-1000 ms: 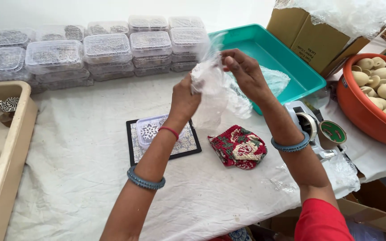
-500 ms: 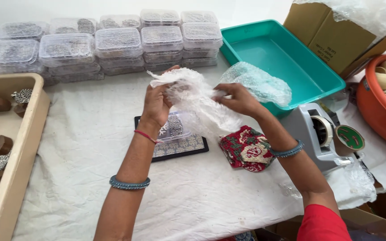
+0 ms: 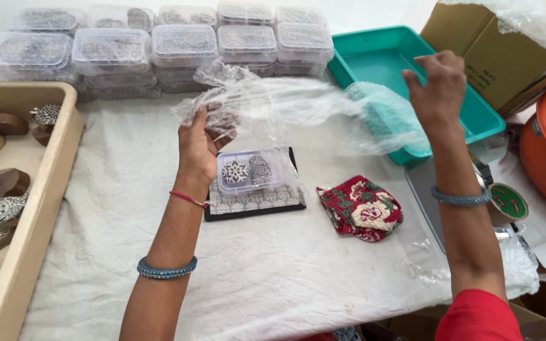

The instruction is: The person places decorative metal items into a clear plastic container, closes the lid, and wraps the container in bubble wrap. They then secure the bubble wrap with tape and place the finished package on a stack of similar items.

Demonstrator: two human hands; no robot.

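Spreading clear plastic sheet wide over small clear box on dark mat. Left hand pinching one end, right hand pinching other. Probably next: lowering sheet slowly, keeping flat, straight over box.

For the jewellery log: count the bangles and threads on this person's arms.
3: a blue bangle on the left forearm, a red thread at the left wrist, a blue bangle on the right wrist. None seem hidden.
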